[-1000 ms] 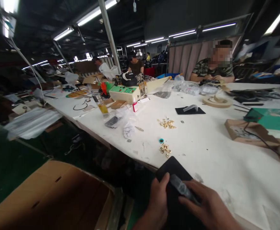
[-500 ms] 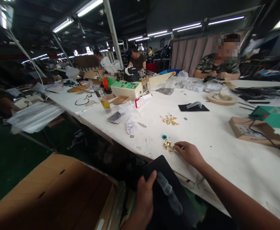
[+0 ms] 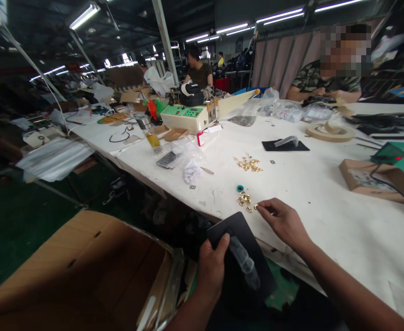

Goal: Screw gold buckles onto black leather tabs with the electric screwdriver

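My left hand (image 3: 213, 264) is closed on the edge of a flat black panel (image 3: 257, 250), its thumb on top. A strip wrapped in cloudy plastic (image 3: 246, 266), perhaps a handle, lies along the panel's face. Over the white table, my right hand (image 3: 280, 217) pinches a small gold-coloured metal ring (image 3: 256, 207) between thumb and fingertips. Just left of it lies a small pile of similar gold rings (image 3: 244, 198), with a teal round cap (image 3: 240, 188) behind them. Farther back is a second group of small gold fittings (image 3: 249, 164).
A large cardboard box (image 3: 84, 257) stands open at lower left. On the table (image 3: 326, 184) are another black panel (image 3: 285, 144), a tape roll (image 3: 329, 132), a cardboard tray (image 3: 374, 181), a red-and-white bottle (image 3: 200, 137) and a green-panelled machine (image 3: 184, 117). A co-worker (image 3: 326, 85) sits across the table.
My right hand has drawn slightly away from the ring pile, with one gold ring now showing at its fingertips. My left hand still holds the black panel. The view has shifted a little.
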### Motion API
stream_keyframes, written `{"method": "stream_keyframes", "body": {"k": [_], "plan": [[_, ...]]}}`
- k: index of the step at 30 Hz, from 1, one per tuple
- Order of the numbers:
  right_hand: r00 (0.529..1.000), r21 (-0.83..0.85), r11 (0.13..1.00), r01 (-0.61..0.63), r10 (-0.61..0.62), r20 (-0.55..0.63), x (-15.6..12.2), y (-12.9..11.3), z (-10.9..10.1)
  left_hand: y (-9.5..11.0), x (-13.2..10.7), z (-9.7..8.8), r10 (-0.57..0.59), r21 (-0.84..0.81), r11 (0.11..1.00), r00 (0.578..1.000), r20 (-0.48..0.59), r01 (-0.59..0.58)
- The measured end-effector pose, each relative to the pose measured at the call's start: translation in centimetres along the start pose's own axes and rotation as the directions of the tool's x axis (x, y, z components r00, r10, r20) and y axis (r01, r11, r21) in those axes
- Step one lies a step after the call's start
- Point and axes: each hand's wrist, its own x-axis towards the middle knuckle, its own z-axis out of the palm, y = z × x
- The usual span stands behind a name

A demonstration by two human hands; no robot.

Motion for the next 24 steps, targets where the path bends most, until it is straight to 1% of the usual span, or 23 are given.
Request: {"method": "stream_keyframes", "body": {"k": [2,4,6,8,11,15,20,24], "plan": [[0.998,0.146,0.988,0.054,-0.05,-0.028,-2.4,-1.9,-0.3,0.4,-0.3,0.1,0.075,0.098,0.992,0.997,0.012,-0.076],[0.989,0.265,0.953,0.149,-0.148,-0.026,-4.7,-3.7,-0.4,1.0,-0.7,0.4,0.136,0.175,0.975,0.99,0.031,-0.14],[0.97,0.305,0.923,0.236,-0.245,-0.01,-6.4,-5.2,-0.3,1.5,-1.3,0.8,0.176,0.22,0.958,0.983,0.054,-0.184],[0.953,0.304,0.906,0.293,-0.301,-0.021,-7.5,-6.0,-0.2,1.9,-2.1,1.2,0.204,0.246,0.944,0.975,0.087,-0.219],[0.938,0.286,0.894,0.345,-0.342,-0.063,-8.3,-6.4,-0.3,2.4,-3.3,1.6,0.25,0.295,0.913,0.958,0.138,-0.28],[0.93,0.265,0.892,0.366,-0.355,-0.092,-9.3,-6.4,-0.8,2.9,-4.6,1.8,0.311,0.361,0.862,0.934,0.179,-0.356],[0.898,0.184,0.881,0.436,-0.414,-0.148,-10.5,-6.4,-1.4,3.4,-5.8,2.4,0.298,0.396,0.846,0.933,0.203,-0.356],[0.886,0.138,0.884,0.447,-0.417,-0.201,-11.3,-6.0,-1.5,3.2,-6.5,2.8,0.3,0.393,0.847,0.932,0.206,-0.359]]}}
